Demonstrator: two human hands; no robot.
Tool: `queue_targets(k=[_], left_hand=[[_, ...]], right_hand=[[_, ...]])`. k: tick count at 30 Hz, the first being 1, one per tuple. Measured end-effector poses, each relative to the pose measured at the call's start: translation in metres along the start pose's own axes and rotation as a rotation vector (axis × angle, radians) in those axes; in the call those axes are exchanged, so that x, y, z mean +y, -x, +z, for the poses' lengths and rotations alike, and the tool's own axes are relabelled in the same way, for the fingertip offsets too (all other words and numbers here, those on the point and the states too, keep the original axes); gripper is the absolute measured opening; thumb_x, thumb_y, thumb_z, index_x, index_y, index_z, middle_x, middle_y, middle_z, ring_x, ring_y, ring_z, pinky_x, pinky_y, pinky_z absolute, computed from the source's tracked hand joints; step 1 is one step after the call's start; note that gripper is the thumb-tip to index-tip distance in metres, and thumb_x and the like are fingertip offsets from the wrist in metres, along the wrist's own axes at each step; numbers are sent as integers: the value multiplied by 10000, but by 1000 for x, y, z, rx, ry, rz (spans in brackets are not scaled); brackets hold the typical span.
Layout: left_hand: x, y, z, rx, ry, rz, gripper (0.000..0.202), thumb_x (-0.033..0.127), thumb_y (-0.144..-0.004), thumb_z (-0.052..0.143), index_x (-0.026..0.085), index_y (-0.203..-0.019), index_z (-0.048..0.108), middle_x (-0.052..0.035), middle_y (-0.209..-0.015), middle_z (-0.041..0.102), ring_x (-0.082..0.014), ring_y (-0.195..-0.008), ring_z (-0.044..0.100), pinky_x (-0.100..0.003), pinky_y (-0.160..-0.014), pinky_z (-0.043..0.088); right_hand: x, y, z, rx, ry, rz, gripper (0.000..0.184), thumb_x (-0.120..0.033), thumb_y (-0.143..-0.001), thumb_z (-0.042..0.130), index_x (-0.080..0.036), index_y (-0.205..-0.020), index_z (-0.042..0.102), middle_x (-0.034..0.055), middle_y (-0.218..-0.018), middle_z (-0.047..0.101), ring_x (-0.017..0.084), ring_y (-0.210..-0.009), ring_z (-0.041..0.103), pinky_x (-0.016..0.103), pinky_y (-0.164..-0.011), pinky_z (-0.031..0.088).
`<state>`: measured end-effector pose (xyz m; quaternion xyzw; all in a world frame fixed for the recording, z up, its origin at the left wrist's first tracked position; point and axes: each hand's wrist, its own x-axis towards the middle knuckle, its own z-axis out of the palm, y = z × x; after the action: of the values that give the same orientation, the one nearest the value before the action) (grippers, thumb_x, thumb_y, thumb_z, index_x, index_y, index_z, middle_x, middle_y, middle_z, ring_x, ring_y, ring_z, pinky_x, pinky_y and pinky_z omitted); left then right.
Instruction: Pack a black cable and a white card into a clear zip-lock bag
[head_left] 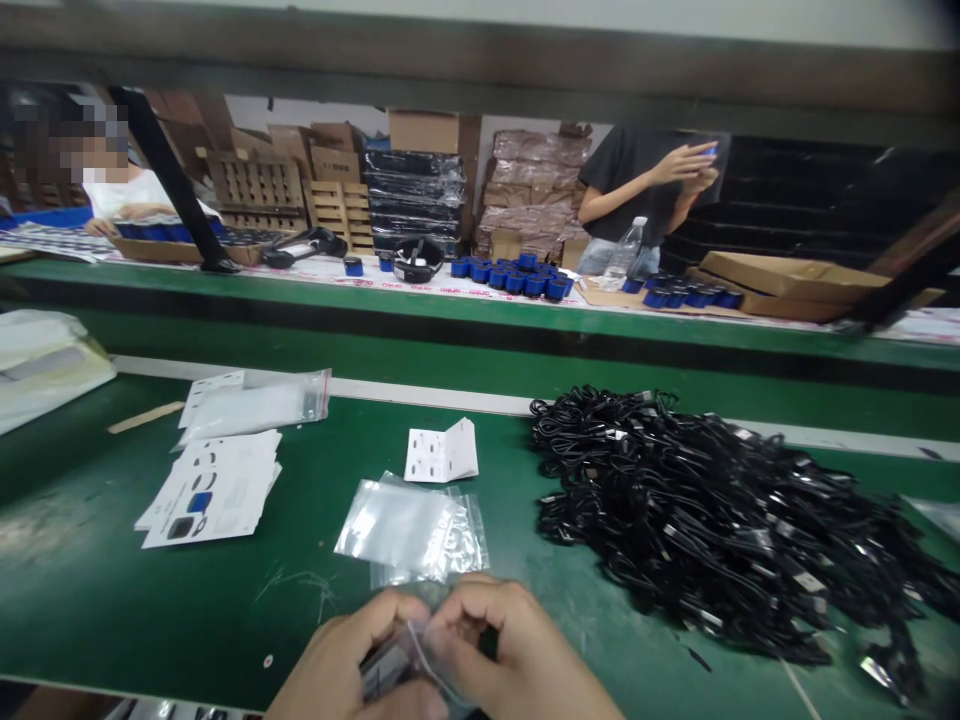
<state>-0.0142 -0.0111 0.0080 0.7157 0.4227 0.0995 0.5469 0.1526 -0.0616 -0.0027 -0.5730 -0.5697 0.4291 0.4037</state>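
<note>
At the near edge of the green bench, my left hand [352,650] and my right hand [517,640] pinch a clear plastic bag [409,655] between them. Something greyish shows through the bag, but my fingers hide most of it. Just beyond my hands lies a stack of flat clear plastic bags [405,525]. Behind that stack, a folded white leaflet [441,455] stands partly open. A large heap of coiled black cables [697,510] covers the bench to the right of my right hand.
Printed sheets [214,490] are fanned out on the left, near a zip bag [259,405] and a flat wooden stick [146,417]. A raised shelf behind holds blue round items [517,275], a bottle [626,250] and a cardboard box [787,280]. Two people work beyond it.
</note>
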Motion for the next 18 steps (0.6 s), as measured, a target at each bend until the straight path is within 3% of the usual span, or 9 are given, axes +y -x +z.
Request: queue_targets(k=[2, 4, 6, 9, 15, 18], left_hand=[[3, -2, 1, 23, -30, -28, 260, 449, -772, 542, 197, -719, 580, 31, -655, 568, -169, -657, 550, -222, -595, 397], [4, -4, 1, 95, -21, -56, 294, 452, -786, 526, 186, -669, 565, 40, -609, 514, -149, -618, 502, -216, -574, 368], [2, -4, 2, 97, 18, -71, 321, 474, -777, 546, 176, -663, 574, 47, -586, 478, -137, -591, 462, -213, -553, 345], [-3, -3, 2, 53, 90, -67, 362, 519, -777, 551, 169, -698, 596, 38, -612, 496, -141, -609, 468, -219, -562, 358], [-5, -3, 1, 66, 140, -53, 303, 466, -800, 559, 191, -721, 658, 26, -653, 597, -144, -644, 534, -212, -602, 397], [-9, -6, 0, -27, 266, -26, 349, 504, -749, 632, 168, -655, 661, 15, -624, 602, -138, -621, 538, -211, -584, 386]], right_hand=[[-2, 1, -2, 9, 22, -5, 128, -131, -760, 555, -162, -710, 669, -21, -609, 584, 112, -582, 553, 192, -555, 417], [-5, 4, -8, 73, 21, 4, 139, -126, -798, 530, -170, -802, 662, -12, -661, 626, 118, -612, 582, 200, -590, 445], [-7, 10, -16, 94, 29, -61, 134, -129, -824, 539, -189, -877, 647, 7, -796, 646, 131, -723, 606, 219, -670, 463], [-9, 18, -25, -1, 85, -152, 110, -174, -774, 684, -220, -872, 665, 22, -981, 602, 154, -881, 603, 240, -773, 460], [-5, 23, -25, -88, 274, -216, 154, -170, -748, 729, -237, -881, 690, 19, -966, 599, 160, -917, 602, 250, -789, 476], [-6, 21, -23, -145, 278, -286, 223, -194, -701, 762, -332, -863, 696, -36, -1027, 595, 159, -949, 602, 250, -792, 489]])
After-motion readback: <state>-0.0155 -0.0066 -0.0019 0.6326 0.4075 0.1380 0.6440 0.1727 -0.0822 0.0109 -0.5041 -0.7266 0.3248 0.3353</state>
